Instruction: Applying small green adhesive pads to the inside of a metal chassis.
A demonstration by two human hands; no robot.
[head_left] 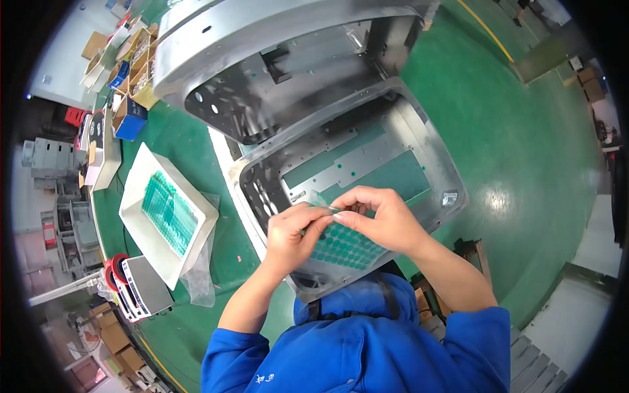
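Note:
A clear sheet of round green stickers (pixel 346 247) hangs between my two hands, over the near side of an open metal housing (pixel 444 171). My left hand (pixel 293 234) pinches the sheet's upper edge from the left. Close beside it, my right hand (pixel 380 216) pinches the same edge, its thumb and forefinger almost meeting the left fingertips. Whatever small piece may lie between the fingertips is too small to make out. Inside the housing, a flat metal plate (pixel 347 158) with holes shows several small green dots.
The housing's raised lid (pixel 288 85) leans away at the back. On the left a white tray (pixel 141 196) holds more green sheets, with a clear plastic bag (pixel 200 281) beside it. Boxes of small parts (pixel 141 78) stand far left; a grey instrument (pixel 147 285) sits near left.

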